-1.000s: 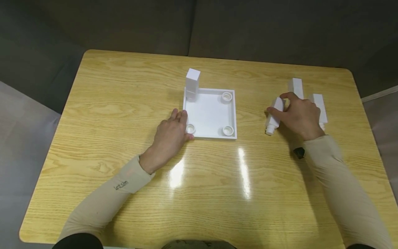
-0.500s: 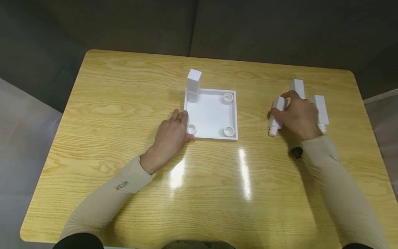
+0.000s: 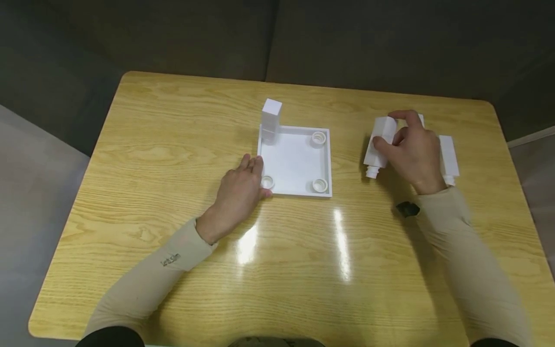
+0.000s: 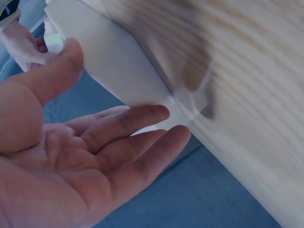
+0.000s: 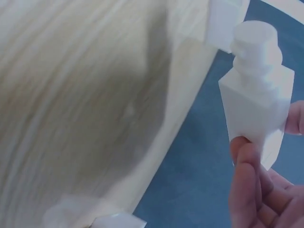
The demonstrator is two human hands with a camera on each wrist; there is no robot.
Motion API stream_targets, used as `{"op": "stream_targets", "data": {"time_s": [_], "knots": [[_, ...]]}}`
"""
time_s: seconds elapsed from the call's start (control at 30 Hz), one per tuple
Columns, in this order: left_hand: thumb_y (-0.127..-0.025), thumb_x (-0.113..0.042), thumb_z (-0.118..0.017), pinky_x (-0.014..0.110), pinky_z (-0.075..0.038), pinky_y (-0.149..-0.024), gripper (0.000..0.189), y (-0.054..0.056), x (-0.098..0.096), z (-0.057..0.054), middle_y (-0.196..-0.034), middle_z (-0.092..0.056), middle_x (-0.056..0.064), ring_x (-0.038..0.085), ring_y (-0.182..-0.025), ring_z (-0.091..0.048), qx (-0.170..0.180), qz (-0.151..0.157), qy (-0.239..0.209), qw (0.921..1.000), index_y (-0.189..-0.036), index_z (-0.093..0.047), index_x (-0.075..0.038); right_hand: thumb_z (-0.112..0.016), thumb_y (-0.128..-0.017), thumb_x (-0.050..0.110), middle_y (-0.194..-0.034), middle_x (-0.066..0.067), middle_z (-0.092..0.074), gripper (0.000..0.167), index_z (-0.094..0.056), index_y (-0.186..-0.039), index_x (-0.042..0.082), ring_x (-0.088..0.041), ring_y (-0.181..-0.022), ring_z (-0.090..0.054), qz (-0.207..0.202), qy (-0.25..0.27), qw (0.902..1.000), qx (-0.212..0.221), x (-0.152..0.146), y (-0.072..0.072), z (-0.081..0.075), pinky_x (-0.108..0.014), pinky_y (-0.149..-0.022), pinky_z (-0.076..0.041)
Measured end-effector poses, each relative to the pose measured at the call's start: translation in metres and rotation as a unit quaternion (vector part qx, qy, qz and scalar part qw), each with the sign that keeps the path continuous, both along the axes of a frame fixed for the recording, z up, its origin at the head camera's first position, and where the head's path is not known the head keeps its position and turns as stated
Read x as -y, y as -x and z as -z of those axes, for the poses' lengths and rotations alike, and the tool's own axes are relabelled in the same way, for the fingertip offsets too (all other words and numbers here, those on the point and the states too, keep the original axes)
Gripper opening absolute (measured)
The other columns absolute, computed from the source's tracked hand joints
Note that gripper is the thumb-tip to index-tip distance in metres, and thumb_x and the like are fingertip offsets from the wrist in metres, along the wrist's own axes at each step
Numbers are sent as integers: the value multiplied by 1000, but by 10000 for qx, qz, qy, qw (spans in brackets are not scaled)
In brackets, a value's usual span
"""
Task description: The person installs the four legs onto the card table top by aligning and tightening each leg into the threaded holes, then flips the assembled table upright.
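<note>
A square white tray-like tabletop piece [image 3: 295,161] lies with its rim up in the head view. One square white leg [image 3: 270,118] stands upright in its far left corner. Round threaded sockets [image 3: 319,185] show in the other corners. My left hand [image 3: 236,193] rests against the near left corner, fingers fairly straight along the side and thumb at the front edge; the left wrist view shows the fingers [image 4: 142,161] touching it. My right hand [image 3: 416,156] pinches another white leg [image 3: 376,144] between thumb and fingers, its threaded end [image 5: 256,47] toward me and tilted down.
To the right of my right hand, a white leg [image 3: 449,156] lies on the wooden table [image 3: 195,120]. A further leg [image 3: 421,118] is mostly hidden behind that hand. Dark grey partitions [image 3: 347,43] stand behind the table.
My right hand has lifted the leg off the table and shifted it slightly left and away from me, tipping it. My left hand and the tray-like piece have stayed put.
</note>
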State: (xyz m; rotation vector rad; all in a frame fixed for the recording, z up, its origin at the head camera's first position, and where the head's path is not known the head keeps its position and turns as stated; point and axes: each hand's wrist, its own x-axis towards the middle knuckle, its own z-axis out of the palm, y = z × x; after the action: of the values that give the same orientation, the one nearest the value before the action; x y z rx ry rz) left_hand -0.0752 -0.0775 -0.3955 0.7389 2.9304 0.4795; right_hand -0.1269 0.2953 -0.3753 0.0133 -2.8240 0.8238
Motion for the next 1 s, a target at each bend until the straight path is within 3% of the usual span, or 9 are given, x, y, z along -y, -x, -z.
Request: {"op": "stream_targets", "data": {"time_s": [0.13, 0.4, 0.6, 1.0], "knots": [[-88, -31, -86, 57, -59, -99, 83, -1, 0, 0, -145, -58, 35, 51, -139, -55, -14, 44, -68, 10000, -144, -52, 21, -77, -94, 27, -73, -1, -66, 54, -63, -144, 11, 2, -55, -49, 140, 298, 9992, -246, 10, -1, -5, -21, -58, -37], [-88, -32, -86, 56, -60, -97, 84, -1, 0, 2, -144, -58, 35, 50, -139, -55, -23, 12, -19, 10000, -144, -53, 21, -80, -93, 24, -72, 18, -60, 62, -60, -150, 12, 4, -61, -56, 185, 838, 9954, -431, 28, 4, -12, -17, -62, -41], [-89, -31, -85, 59, -59, -99, 83, 0, 1, 2, -145, -57, 36, 51, -141, -53, 67, -27, -33, 10000, -145, -52, 21, -82, -93, 23, -78, 18, -64, 60, -61, -148, 9, 5, -69, -64, 173, 1206, 9917, -401, 39, 9, -17, -11, -65, -48], [-86, -31, -87, 59, -59, -97, 85, 2, -1, 4, -145, -58, 36, 51, -140, -55, 45, -42, -66, 10000, -144, -52, 22, -82, -94, 17, -82, 14, -67, 54, -57, -141, 7, -2, -74, -67, -40, 1765, 9828, -534, 58, 17, -23, -16, -71, -52]]}}
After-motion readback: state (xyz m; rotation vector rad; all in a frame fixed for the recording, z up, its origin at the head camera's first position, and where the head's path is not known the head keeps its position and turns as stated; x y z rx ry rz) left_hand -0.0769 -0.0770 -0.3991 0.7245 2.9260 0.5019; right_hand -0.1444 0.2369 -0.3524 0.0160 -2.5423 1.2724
